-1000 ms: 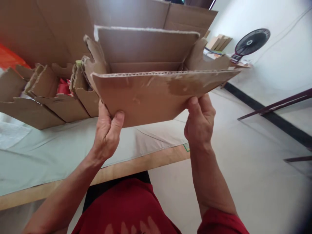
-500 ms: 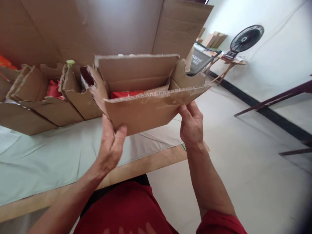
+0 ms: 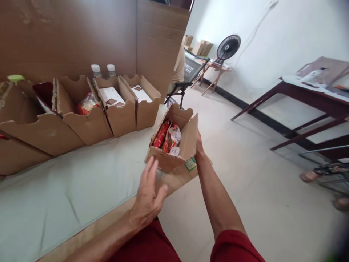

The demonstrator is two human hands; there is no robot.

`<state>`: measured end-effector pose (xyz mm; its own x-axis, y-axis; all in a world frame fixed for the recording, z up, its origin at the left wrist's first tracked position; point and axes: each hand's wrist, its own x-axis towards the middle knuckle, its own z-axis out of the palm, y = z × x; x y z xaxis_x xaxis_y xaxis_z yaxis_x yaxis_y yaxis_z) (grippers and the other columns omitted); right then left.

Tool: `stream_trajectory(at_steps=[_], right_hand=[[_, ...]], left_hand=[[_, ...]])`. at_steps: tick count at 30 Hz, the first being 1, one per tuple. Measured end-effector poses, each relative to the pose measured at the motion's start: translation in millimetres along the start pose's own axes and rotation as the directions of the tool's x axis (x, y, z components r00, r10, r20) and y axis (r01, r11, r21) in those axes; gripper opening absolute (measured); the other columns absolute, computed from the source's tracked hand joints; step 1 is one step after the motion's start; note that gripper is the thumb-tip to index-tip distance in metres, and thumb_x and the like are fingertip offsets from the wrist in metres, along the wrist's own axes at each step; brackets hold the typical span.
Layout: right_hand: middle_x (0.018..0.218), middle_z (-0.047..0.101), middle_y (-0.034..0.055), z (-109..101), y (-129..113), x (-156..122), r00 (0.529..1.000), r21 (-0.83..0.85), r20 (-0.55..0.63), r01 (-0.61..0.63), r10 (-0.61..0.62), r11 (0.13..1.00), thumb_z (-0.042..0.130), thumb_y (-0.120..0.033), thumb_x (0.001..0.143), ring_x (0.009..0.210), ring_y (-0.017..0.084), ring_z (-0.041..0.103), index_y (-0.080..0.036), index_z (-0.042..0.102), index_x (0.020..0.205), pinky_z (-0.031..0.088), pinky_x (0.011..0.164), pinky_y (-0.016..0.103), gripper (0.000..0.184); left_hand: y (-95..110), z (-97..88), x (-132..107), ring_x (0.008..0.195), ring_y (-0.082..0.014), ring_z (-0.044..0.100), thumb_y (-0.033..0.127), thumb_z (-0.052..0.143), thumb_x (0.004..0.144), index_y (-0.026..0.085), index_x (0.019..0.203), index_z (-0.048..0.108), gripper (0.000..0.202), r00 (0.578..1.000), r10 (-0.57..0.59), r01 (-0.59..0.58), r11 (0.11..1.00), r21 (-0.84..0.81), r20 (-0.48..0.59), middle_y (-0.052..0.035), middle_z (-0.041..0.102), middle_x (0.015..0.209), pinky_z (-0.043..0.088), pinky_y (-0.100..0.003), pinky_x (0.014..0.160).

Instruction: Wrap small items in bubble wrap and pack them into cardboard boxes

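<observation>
From the head camera, the open cardboard box (image 3: 190, 142) is at the near right corner of the table (image 3: 81, 178), apart from the row of similar boxes (image 3: 121, 118) to its left; whether its base rests fully on the tabletop cannot be told. It is plain brown and narrow, turned at an angle, with raw corrugated edges showing pale and ragged along the near rim. The far end wall dips in a scooped cut-out, and the right wall stands higher than the left. Inside lie a glossy red packet (image 3: 161, 135), along the left wall, and a whitish packet with printed patches (image 3: 175, 135) beside it (their lettering is too small to read). The right hand (image 3: 200, 145) is against the outside of the right wall, its fingers mostly hidden, so its grip cannot be told. The left hand (image 3: 148, 194) is open, fingers extended, just beside the near wall.
</observation>
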<state>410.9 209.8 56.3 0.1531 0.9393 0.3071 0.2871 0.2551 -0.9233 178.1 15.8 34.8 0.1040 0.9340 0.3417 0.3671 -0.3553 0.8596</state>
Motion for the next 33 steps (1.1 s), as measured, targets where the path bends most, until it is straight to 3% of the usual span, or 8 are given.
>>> stream_trajectory(at_steps=[3,5,8,10,14,21,27,33], right_hand=[[0.16,0.051,0.013,-33,6,-50,0.998,0.034,0.008,-0.062,0.062,0.998,0.066,-0.073,0.081,0.144,0.033,0.053,-0.03,0.047,0.153,0.047,0.115,0.051,0.087],[0.162,0.048,0.0136,-41,11,-94,0.981,0.029,0.174,-0.096,0.089,0.995,0.071,-0.074,0.078,0.146,0.036,0.051,-0.033,0.042,0.157,0.048,0.114,0.053,0.095],[0.16,0.05,0.0155,-24,14,-142,0.967,-0.08,0.241,-0.068,0.086,0.994,0.084,-0.073,0.065,0.147,0.041,0.048,-0.03,0.042,0.158,0.044,0.118,0.058,0.111],[0.146,0.062,0.0178,-8,15,-149,0.971,-0.129,0.202,-0.103,0.128,0.986,0.085,-0.069,0.066,0.138,0.042,0.056,-0.024,0.054,0.147,0.046,0.115,0.06,0.097],[0.126,0.071,0.0158,-2,18,-101,0.976,-0.091,0.122,-0.169,0.18,0.981,0.081,-0.063,0.076,0.122,0.038,0.064,-0.02,0.064,0.124,0.047,0.111,0.059,0.067],[0.129,0.071,0.0102,-18,38,43,0.942,0.129,0.322,-0.148,0.099,0.981,0.092,-0.05,0.056,0.124,0.034,0.062,-0.023,0.061,0.121,0.048,0.11,0.049,0.078],[0.119,0.077,0.0053,12,53,132,0.876,0.202,0.476,-0.192,0.075,0.96,0.085,-0.03,0.051,0.121,0.031,0.063,-0.023,0.068,0.114,0.047,0.111,0.047,0.066],[0.111,0.08,0.0044,38,65,169,0.816,0.195,0.572,-0.237,0.086,0.952,0.077,-0.027,0.052,0.116,0.031,0.066,-0.023,0.072,0.11,0.048,0.108,0.047,0.058]], left_hand=[[-17,-20.1,10,0.154,-0.0363,0.037,0.028,0.055,0.099,0.031,0.165,0.021,0.074,0.989,-0.072,0.074,0.997,0.014,-0.126,-0.0173,0.032,0.168,0.035,-0.065,0.122],[-28,-23.1,21,0.154,-0.0376,0.036,0.033,0.056,0.1,0.031,0.166,0.017,0.077,0.986,-0.124,0.127,0.992,0.012,-0.113,-0.0179,0.029,0.169,0.037,-0.066,0.12],[-35,-10.4,37,0.154,-0.0367,0.037,0.037,0.056,0.1,0.028,0.166,0.018,0.077,0.995,-0.097,0.096,0.995,-0.013,-0.029,-0.018,0.033,0.169,0.038,-0.063,0.121],[-35,0.5,44,0.153,-0.0349,0.04,0.037,0.054,0.101,0.027,0.166,0.018,0.075,0.998,-0.049,0.05,0.998,-0.026,0.038,-0.0177,0.038,0.167,0.04,-0.058,0.121],[-45,4.1,47,0.154,-0.033,0.039,0.038,0.05,0.103,0.024,0.167,0.016,0.073,0.978,0.078,-0.102,0.987,0.121,0.191,-0.0171,0.036,0.169,0.042,-0.055,0.121],[-89,-11.7,10,0.146,-0.0362,0.049,0.031,0.054,0.099,0.019,0.145,0.058,0.048,0.895,0.279,-0.44,0.681,0.585,0.348,-0.0171,0.054,0.157,0.041,-0.058,0.117],[-80,-10.1,7,0.144,-0.0318,0.05,0.03,0.055,0.097,0.02,0.14,0.062,0.044,0.887,0.34,-0.46,0.612,0.643,0.312,-0.0134,0.058,0.153,0.036,-0.051,0.119],[-78,-9.4,10,0.146,-0.0317,0.045,0.028,0.057,0.095,0.02,0.139,0.061,0.045,0.89,0.334,-0.455,0.602,0.656,0.311,-0.0131,0.057,0.153,0.033,-0.051,0.119]])
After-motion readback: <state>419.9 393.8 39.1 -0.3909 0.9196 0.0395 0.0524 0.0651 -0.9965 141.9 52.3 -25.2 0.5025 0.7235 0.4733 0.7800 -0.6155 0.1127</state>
